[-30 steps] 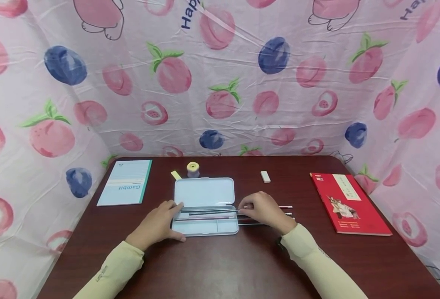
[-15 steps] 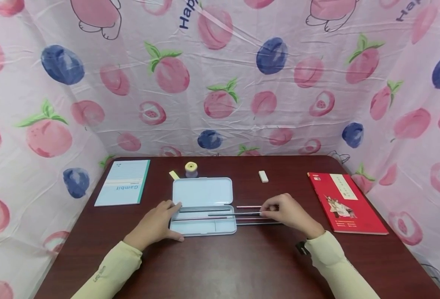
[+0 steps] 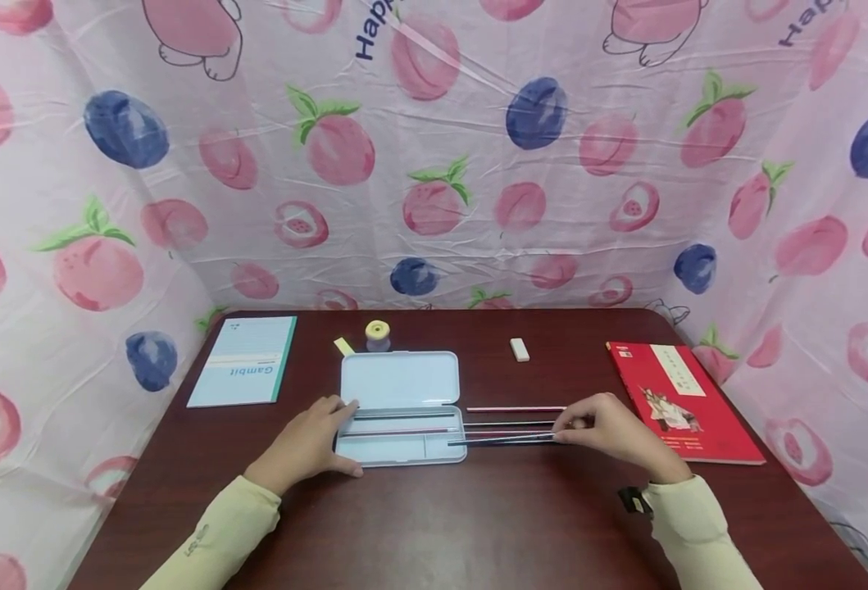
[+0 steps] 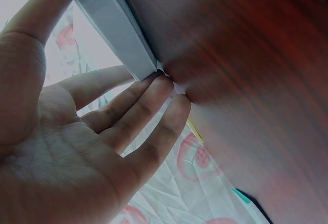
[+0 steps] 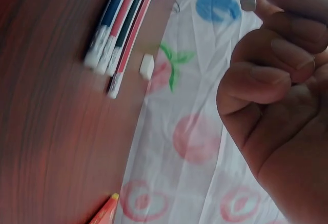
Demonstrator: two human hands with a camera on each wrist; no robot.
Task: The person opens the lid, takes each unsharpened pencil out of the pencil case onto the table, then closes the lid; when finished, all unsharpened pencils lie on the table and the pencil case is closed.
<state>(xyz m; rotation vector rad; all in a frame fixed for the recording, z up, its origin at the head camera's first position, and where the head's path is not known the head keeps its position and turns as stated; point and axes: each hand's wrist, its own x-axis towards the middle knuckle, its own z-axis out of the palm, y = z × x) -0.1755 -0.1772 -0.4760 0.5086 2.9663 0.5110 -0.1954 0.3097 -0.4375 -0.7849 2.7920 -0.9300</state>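
Observation:
A pale blue pencil case [image 3: 400, 378] lies with its lid raised in the head view. My left hand [image 3: 311, 438] grips its left end, thumb at the front edge and fingers towards the hinge. In the left wrist view, the thumb and fingers span the case's end wall [image 4: 115, 26]. My right hand [image 3: 611, 430] pinches a dark pencil near its eraser end [image 5: 248, 1]. That pencil's other end reaches over the case's right front corner. Several eraser-tipped pencils [image 5: 123, 24] lie side by side on the table, right of the case. Inside the case are a dark pencil and a red pencil [image 3: 404, 431].
A white eraser [image 3: 520, 350] and a yellow-topped spool-shaped object [image 3: 378, 334] stand behind the case, near a yellow strip [image 3: 343, 346]. The notebook [image 3: 243, 360] lies at the left, a red book [image 3: 680, 401] at the right. A printed cloth [image 3: 434, 164] hangs around the brown table [image 3: 434, 524].
My right hand has moved right and slightly nearer with the dark pencil, drawing most of it out from over the case. The left hand has stayed on the case.

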